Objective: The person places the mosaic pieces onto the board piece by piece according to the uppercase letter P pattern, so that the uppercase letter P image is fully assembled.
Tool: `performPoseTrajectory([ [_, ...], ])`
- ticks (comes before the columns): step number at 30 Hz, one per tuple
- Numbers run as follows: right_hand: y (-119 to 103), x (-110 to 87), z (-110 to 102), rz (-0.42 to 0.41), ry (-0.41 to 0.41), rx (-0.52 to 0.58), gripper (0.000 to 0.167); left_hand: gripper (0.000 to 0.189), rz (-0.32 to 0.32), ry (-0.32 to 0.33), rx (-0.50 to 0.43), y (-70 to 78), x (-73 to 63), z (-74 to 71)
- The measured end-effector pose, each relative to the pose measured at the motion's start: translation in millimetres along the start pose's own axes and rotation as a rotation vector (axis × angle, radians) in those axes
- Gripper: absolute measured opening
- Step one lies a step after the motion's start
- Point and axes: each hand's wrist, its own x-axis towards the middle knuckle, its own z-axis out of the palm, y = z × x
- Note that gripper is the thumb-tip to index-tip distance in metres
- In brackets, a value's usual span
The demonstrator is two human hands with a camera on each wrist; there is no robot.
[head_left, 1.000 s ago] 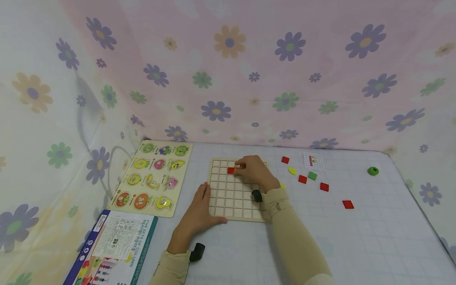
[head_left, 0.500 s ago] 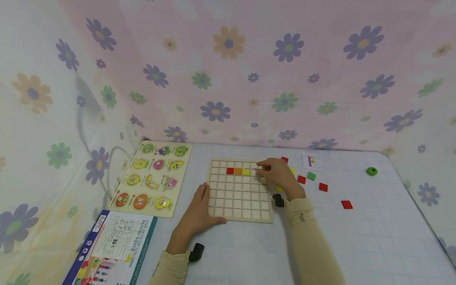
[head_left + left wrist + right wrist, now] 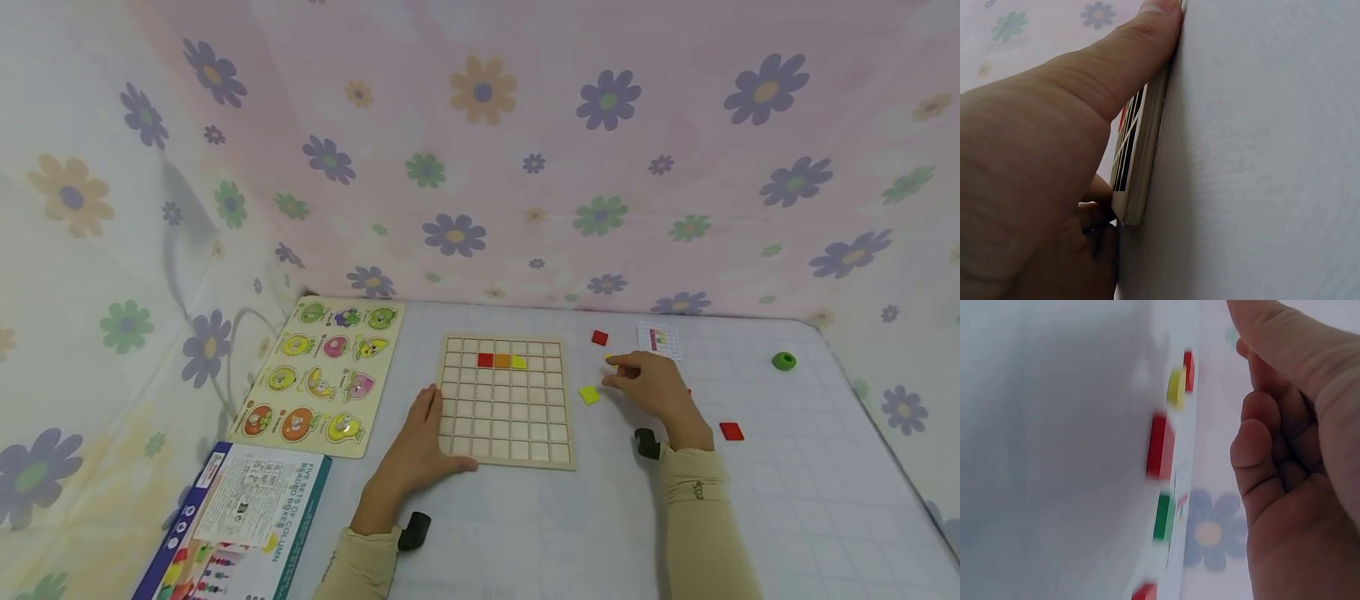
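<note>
My left hand (image 3: 416, 446) rests at the near left corner of a wooden grid board (image 3: 567, 417). Its thumb lies along the board's near edge and its fingers along the left side, fairly straight. One row of the board holds a red tile (image 3: 486, 360), an orange tile (image 3: 502, 361) and a yellow piece (image 3: 519, 362). Right of the board, my right hand (image 3: 656, 392) hovers over loose pieces with thumb and index finger apart. By its fingertips is a curved yellow piece (image 3: 1175, 387), partly hidden in the head view. The right wrist view shows nothing between the fingers.
Nearby lie a yellow square (image 3: 589, 395), red tiles (image 3: 600, 337), a green tile (image 3: 1162, 515) and a pattern card (image 3: 667, 340). A green bead (image 3: 784, 361) sits far right. At left are a fruit puzzle board (image 3: 315, 375) and a printed box (image 3: 247, 508).
My right hand has moved right, off the grid board and over the loose pieces, uncovering the row of red, orange and yellow pieces. My left hand has stayed at the board's corner.
</note>
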Motion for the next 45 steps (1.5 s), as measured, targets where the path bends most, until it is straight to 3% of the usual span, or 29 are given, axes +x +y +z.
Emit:
performPoseTrajectory([
  [9,48,-31.7,-27,0.104,-0.006,-0.044,0.050,0.131,0.024,0.006,-0.014,-1.3,1.2,0.8],
  [18,79,-50.2,-50,0.234,-0.057,-0.048,0.068,0.133,0.002,-0.011,-0.012,-2.8,2.5,4.4],
  [22,89,-56.1,-53,0.237,-0.053,-0.057,0.066,0.133,0.001,-0.005,-0.008,-3.5,2.3,4.8],
  [31,93,-56.6,-53,0.212,-0.067,-0.103,0.062,0.132,0.007,0.002,0.006,-5.4,2.2,5.6],
  [45,93,-50.5,-52,0.275,-0.148,-0.072,0.059,0.134,0.012,0.003,0.017,-5.6,1.9,3.4],
])
